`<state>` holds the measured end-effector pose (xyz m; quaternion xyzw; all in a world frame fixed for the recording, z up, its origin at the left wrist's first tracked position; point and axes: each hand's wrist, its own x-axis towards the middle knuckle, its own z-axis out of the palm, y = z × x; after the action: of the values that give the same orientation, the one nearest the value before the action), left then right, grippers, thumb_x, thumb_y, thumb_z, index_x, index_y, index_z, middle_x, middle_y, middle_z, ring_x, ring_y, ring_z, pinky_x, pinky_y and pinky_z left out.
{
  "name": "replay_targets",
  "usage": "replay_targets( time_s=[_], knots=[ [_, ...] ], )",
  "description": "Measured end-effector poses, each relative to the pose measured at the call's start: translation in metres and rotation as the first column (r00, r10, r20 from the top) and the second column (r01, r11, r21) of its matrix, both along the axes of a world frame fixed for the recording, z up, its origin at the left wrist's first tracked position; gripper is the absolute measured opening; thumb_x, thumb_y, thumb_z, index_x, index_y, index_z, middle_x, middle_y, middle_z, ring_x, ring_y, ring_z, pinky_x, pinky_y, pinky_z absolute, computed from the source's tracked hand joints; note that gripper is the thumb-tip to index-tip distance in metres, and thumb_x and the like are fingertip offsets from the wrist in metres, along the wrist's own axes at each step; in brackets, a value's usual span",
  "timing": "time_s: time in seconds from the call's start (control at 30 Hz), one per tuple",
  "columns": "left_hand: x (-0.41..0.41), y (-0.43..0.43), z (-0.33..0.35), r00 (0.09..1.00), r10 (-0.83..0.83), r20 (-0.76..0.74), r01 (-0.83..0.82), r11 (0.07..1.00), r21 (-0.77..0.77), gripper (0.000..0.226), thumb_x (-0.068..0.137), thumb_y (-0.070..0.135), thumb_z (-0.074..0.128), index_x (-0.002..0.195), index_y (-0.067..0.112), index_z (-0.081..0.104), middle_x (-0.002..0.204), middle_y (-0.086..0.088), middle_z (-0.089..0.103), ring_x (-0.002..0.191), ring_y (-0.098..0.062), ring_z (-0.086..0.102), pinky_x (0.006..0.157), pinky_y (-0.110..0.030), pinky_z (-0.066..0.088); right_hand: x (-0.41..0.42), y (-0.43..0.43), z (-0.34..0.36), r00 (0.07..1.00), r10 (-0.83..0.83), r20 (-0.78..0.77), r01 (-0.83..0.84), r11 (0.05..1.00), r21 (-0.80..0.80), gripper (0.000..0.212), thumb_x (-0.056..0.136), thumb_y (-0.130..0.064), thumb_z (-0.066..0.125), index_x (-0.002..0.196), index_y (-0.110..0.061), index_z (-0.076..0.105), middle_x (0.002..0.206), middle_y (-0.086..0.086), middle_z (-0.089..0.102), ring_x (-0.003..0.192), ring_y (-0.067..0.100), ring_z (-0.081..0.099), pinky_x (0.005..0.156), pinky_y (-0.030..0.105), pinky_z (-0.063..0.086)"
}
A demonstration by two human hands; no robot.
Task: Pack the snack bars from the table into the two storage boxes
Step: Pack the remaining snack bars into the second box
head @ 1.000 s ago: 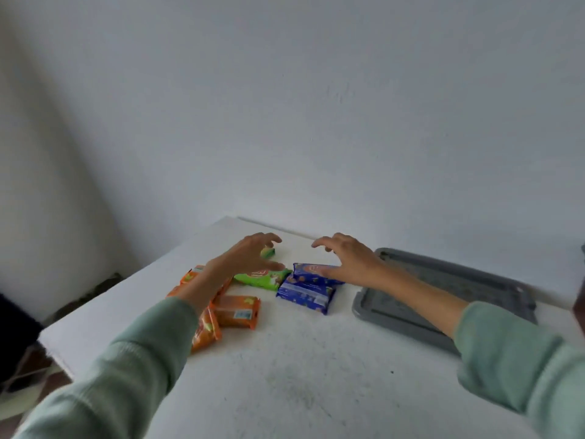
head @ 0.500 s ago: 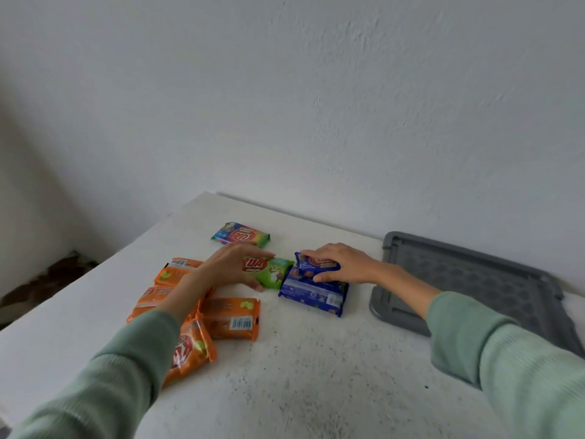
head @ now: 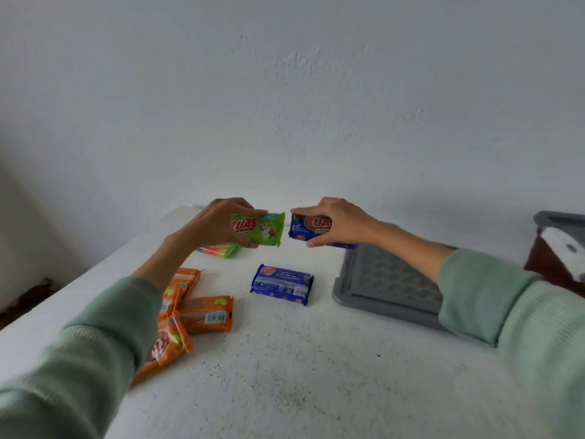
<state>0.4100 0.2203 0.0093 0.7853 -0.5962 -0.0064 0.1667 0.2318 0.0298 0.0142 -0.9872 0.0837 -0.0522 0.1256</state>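
White table (head: pixel 300 375) | left hand (head: pixel 209 226) grips green bar (head: pixel 266 231) | right hand (head: pixel 342 223) grips blue bar (head: pixel 311 226) | grey tray (head: pixel 389 280) under right forearm

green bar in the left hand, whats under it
A multicoloured bar lies on the table below the held green bar; the left hand hides part of it.

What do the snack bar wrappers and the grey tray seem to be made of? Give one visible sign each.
The held green bar and blue bar: probably thin printed plastic film, slightly glossy; crimped end seams, soft creases. The grey tray: likely moulded plastic, matt; raised rim and regular dimpled pattern.
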Motion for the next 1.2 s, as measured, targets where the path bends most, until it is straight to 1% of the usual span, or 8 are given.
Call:
replay_targets(
  time_s=[0.2,0.37,0.47,0.73,0.9,1.0,1.07,1.2],
  knots=[
    [-0.095,-0.041,0.068,0.974,-0.207,0.091,0.209,0.978,-0.017,0.070,0.063,0.049,0.077,0.127,0.030,0.054,0.104,0.005,0.058,0.089,-0.013,0.056,0.070,-0.014,0.041,-0.125,-0.003,0.081,0.994,-0.095,0.057,0.093,0.995,0.034,0.071,0.073,-0.040,0.073,0.136,-0.039,0.040,0.104,-0.007,0.047,0.093,0.012,0.049,0.076,0.022,0.042],
    [-0.218,-0.082,0.101,0.890,-0.425,0.167,0.423,0.905,0.050,0.087,0.051,0.075,0.048,0.128,0.034,0.051,0.100,0.010,0.056,0.085,-0.008,0.055,0.064,-0.013,0.037,-0.260,0.002,0.103,0.978,-0.207,0.026,0.206,0.978,0.026,0.073,0.072,-0.040,0.074,0.135,-0.042,0.038,0.090,-0.026,0.043,0.080,0.000,0.050,0.065,0.002,0.040],
    [-0.299,-0.101,0.104,0.824,-0.525,0.213,0.515,0.851,0.105,0.087,0.050,0.077,0.043,0.128,0.039,0.050,0.101,0.011,0.059,0.086,-0.009,0.057,0.061,-0.015,0.035,-0.343,0.008,0.100,0.962,-0.271,-0.018,0.271,0.962,-0.019,0.075,0.070,-0.046,0.072,0.135,-0.047,0.034,0.088,-0.028,0.039,0.079,-0.006,0.046,0.064,0.008,0.038],
    [-0.475,-0.115,0.061,0.725,-0.669,0.165,0.648,0.743,0.164,0.080,0.054,0.078,0.048,0.126,0.045,0.047,0.103,0.024,0.054,0.081,0.002,0.050,0.056,-0.009,0.033,-0.525,0.015,0.063,0.930,-0.332,-0.159,0.345,0.936,0.064,0.078,0.062,-0.056,0.074,0.125,-0.064,0.030,0.101,-0.008,0.054,0.090,0.005,0.053,0.082,0.029,0.048],
    [-0.543,-0.102,0.026,0.691,-0.708,0.149,0.664,0.702,0.256,0.067,0.059,0.072,0.049,0.116,0.037,0.053,0.094,0.021,0.057,0.075,0.001,0.054,0.050,-0.008,0.035,-0.580,0.017,0.030,0.906,-0.303,-0.294,0.345,0.933,0.101,0.077,0.063,-0.050,0.076,0.124,-0.061,0.031,0.103,-0.022,0.045,0.096,-0.001,0.049,0.079,0.013,0.045],
    [-0.571,-0.093,0.006,0.682,-0.710,0.175,0.646,0.697,0.311,0.066,0.061,0.070,0.049,0.113,0.031,0.056,0.103,0.015,0.062,0.084,-0.007,0.062,0.056,-0.022,0.050,-0.594,0.018,0.009,0.889,-0.264,-0.373,0.289,0.957,0.010,0.079,0.068,-0.051,0.072,0.136,-0.048,0.031,0.122,-0.019,0.042,0.111,0.000,0.041,0.094,0.023,0.043],
    [-0.586,-0.093,-0.011,0.694,-0.698,0.176,0.592,0.693,0.412,0.067,0.070,0.066,0.053,0.126,0.029,0.043,0.117,0.013,0.052,0.099,-0.011,0.056,0.068,-0.026,0.046,-0.598,0.020,-0.005,0.858,-0.257,-0.445,0.254,0.965,-0.067,0.080,0.073,-0.050,0.068,0.140,-0.044,0.023,0.128,-0.009,0.039,0.116,0.008,0.038,0.097,0.029,0.042],
    [-0.599,-0.099,-0.033,0.705,-0.676,0.217,0.484,0.681,0.549,0.070,0.079,0.058,0.053,0.134,0.023,0.028,0.125,0.003,0.045,0.108,-0.019,0.052,0.069,-0.028,0.036,-0.599,0.023,-0.034,0.790,-0.225,-0.570,0.176,0.974,-0.142,0.083,0.081,-0.041,0.064,0.143,-0.039,0.010,0.137,0.001,0.030,0.125,0.018,0.032,0.093,0.034,0.040]
  ],
)
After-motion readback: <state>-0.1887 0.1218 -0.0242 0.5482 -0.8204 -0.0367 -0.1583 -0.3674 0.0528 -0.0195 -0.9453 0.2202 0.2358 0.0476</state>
